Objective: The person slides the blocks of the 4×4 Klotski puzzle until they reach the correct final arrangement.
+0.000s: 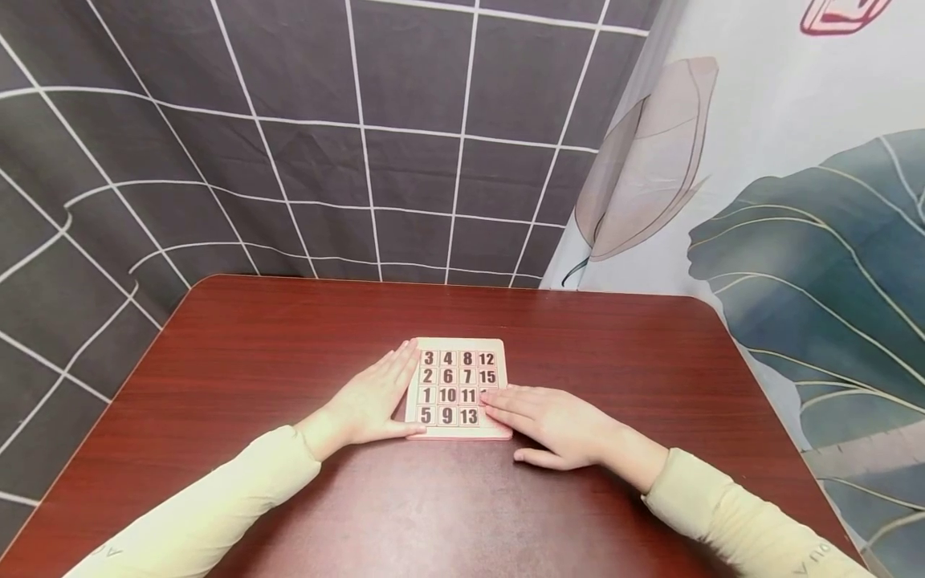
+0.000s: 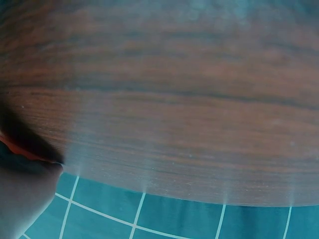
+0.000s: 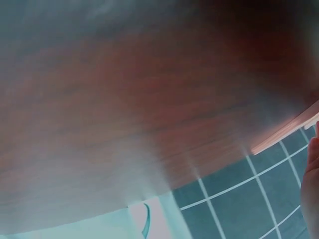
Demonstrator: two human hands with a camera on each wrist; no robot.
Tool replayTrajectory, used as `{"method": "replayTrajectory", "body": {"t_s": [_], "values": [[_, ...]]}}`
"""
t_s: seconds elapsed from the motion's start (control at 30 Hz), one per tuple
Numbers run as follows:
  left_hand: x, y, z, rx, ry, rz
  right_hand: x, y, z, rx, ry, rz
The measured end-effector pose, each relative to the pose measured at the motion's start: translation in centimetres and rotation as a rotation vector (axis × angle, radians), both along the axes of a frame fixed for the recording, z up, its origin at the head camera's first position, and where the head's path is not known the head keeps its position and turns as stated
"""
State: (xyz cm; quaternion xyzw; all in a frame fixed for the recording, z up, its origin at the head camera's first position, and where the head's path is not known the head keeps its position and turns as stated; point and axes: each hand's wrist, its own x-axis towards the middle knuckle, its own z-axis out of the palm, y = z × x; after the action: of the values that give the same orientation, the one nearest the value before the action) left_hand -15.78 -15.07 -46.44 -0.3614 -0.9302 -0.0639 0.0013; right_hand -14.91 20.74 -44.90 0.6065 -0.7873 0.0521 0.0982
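Note:
A number slide puzzle [image 1: 461,343], with a pale square frame and black-numbered tiles, lies flat on the table. My left hand [image 1: 361,404] rests along its left side, fingers straight on the frame and thumb at the bottom left corner. From the right, my right hand [image 1: 560,424] reaches over the frame. Its straight fingertips touch a tile in the third row, beside 11, and mostly hide the number. The bottom row reads 5, 9, 13, with a bare slot at its right end. In the right wrist view, the puzzle's edge [image 3: 279,138] shows beside part of the hand [image 3: 310,191].
The reddish-brown wooden table [image 1: 303,321] has rounded far corners. Behind it and to the left hangs a dark curtain [image 1: 412,168] with a white grid. A pale curtain with large leaf prints [image 1: 817,265] hangs along the right side.

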Motion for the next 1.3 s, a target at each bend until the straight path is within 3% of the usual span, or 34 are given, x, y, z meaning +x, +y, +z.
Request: {"method": "replayTrajectory", "body": {"t_s": [0.3,0.83,1.07,1.3], "values": [[0.0,0.0,0.0,0.006,0.006,0.001,-0.6,0.3,-0.1,0.027,-0.011,-0.045],[0.1,0.1,0.0,-0.005,0.007,0.006,1.5,0.8,-0.4,-0.013,0.041,0.033],[0.1,0.1,0.0,0.004,0.002,0.007,0.8,0.5,0.0,-0.036,0.019,0.013],[0.1,0.1,0.2,-0.001,-0.008,0.009,-1.1,-0.1,0.3,-0.011,-0.045,-0.073]]}}
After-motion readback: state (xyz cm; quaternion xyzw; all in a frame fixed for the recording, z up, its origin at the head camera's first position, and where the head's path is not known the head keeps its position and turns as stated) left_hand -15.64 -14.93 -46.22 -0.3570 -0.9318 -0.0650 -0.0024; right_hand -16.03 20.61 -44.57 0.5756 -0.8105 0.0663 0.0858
